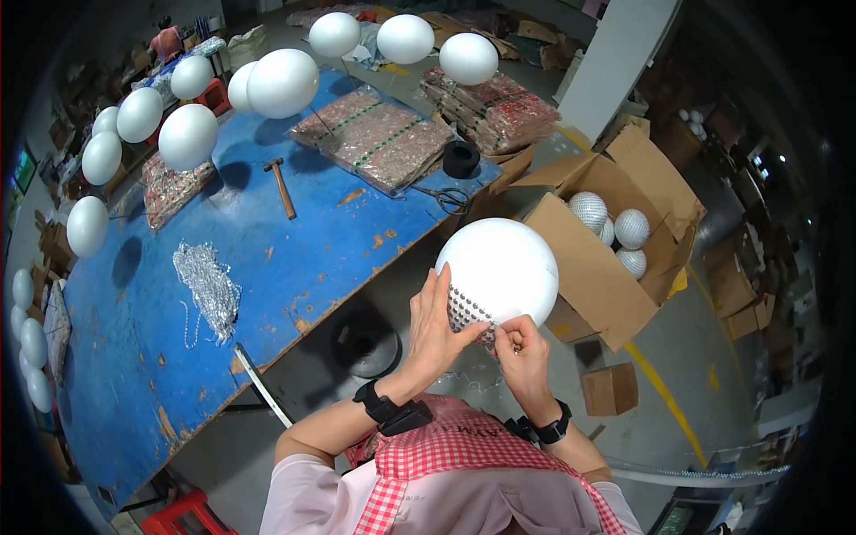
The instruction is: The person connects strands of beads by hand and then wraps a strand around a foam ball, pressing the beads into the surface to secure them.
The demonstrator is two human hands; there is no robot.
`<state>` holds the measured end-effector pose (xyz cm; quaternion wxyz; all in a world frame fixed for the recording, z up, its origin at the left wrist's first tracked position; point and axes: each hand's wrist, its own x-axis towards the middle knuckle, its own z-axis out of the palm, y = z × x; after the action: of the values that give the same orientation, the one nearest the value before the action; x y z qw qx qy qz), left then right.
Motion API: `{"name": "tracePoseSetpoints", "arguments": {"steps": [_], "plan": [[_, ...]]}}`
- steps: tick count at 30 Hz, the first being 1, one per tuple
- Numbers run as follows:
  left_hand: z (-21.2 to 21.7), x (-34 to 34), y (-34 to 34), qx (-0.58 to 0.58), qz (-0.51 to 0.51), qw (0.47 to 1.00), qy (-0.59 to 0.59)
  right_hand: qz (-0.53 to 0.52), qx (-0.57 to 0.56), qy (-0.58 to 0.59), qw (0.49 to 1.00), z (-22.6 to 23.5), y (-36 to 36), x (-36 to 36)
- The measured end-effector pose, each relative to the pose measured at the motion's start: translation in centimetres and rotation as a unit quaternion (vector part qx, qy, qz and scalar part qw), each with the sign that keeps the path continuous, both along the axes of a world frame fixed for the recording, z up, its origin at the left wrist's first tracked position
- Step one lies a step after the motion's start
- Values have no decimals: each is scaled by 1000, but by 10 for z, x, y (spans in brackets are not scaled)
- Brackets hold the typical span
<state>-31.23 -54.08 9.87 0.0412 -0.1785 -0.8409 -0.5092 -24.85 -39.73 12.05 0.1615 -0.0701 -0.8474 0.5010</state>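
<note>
In front of me is a large white ball (501, 263), its lower left covered with rows of small silver beads (465, 308). My left hand (433, 325) holds the ball's left side, fingers stretched up along it and the thumb pressed near the lowest beads. My right hand (524, 355) is closed in a pinch at the edge of the beaded patch, touching the ball. Between its thumb and finger a small piece of silver bead string (516, 349) shows; the rest is mostly hidden. The ball's underside is out of sight.
On the blue table (294, 250) lie a bundle of silver strings (207, 287), a hammer (281, 188), scissors (443, 198), black tape (461, 160) and bagged goods (374, 138). Several white balls (187, 136) stand on rods around it. A carton (584, 267) at right holds silver-covered balls (632, 229).
</note>
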Motion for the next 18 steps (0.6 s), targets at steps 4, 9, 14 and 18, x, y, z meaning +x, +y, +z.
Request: {"name": "tracePoseSetpoints", "arguments": {"steps": [4,9,14,18], "plan": [[-2,1,3,-17,11,999,27,-8,-9,-41,999,0,1,1],[-5,0,5,-7,21,999,43,7,-8,-25,1000,1,2,1],[-6,1,7,-14,44,997,57,-3,-4,-39,999,-1,3,4],[-6,0,7,-25,37,999,30,26,-48,-19,998,0,12,16]]}}
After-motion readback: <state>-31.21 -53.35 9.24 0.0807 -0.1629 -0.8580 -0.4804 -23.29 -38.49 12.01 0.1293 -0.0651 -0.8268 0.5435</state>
